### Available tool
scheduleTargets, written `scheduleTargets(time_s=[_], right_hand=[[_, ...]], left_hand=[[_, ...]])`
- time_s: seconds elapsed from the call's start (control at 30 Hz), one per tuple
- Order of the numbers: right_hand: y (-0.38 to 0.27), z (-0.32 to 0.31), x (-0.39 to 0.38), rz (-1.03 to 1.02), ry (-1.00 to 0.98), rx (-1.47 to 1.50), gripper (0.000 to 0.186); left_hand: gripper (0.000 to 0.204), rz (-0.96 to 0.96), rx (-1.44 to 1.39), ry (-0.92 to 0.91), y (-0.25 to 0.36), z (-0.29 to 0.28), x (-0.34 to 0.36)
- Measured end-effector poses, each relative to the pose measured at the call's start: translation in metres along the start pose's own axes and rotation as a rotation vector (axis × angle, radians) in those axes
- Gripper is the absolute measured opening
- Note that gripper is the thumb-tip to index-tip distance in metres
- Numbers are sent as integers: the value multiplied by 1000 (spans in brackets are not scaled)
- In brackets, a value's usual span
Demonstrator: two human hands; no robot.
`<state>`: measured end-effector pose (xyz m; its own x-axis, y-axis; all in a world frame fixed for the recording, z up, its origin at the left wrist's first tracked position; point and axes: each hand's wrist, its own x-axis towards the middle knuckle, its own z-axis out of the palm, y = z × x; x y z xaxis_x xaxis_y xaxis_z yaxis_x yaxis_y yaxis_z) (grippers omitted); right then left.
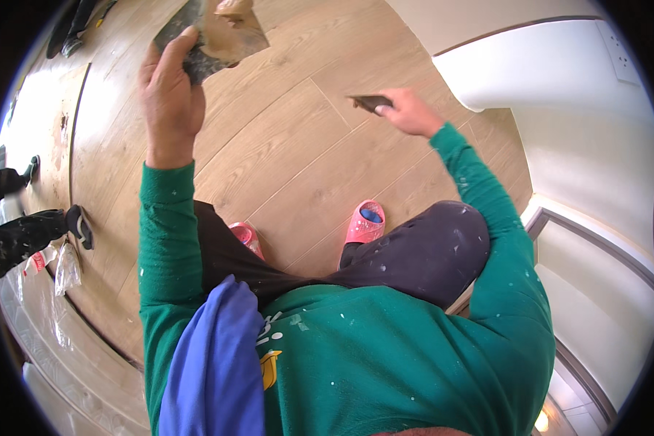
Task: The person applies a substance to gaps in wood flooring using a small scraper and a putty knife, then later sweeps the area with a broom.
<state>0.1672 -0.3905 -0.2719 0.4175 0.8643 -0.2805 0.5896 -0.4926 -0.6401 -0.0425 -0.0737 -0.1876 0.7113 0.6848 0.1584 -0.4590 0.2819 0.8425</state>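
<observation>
My left hand (171, 102) is raised at the upper left, closed on a flat dark plate (232, 40) with its thumb on top. A smear of tan paste (229, 11) lies on that plate, thickest near the picture's top edge. Farther right, my right hand (412, 112) is closed round a small dark scraper (370, 102), whose blade points left and carries a bit of tan paste at its tip. A gap over the floor separates the two tools.
Wood-plank flooring (291, 145) lies below, with my pink slippers (365, 221) on it. A white wall (581, 145) curves along the right, holding a socket plate (618, 51). At left are another person's dark-clothed legs (29, 229) and a clear plastic bag (67, 265).
</observation>
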Motion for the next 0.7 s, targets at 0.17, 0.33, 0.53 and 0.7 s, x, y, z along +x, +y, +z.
scheduleTargets(time_s=[0.17,0.33,0.53,0.7], right_hand=[[100,93,-4,-118,127,-305,30],[114,123,-9,-188,261,-523,28],[104,142,-33,-135,62,-483,30],[99,152,-26,-244,349,-552,29]], left_hand=[[42,567,1340,-131,9,-21,-12],[45,348,1067,-60,2,-57,-6],[49,192,707,48,-1,-57,0],[49,580,1297,-124,-1,-26,-10]])
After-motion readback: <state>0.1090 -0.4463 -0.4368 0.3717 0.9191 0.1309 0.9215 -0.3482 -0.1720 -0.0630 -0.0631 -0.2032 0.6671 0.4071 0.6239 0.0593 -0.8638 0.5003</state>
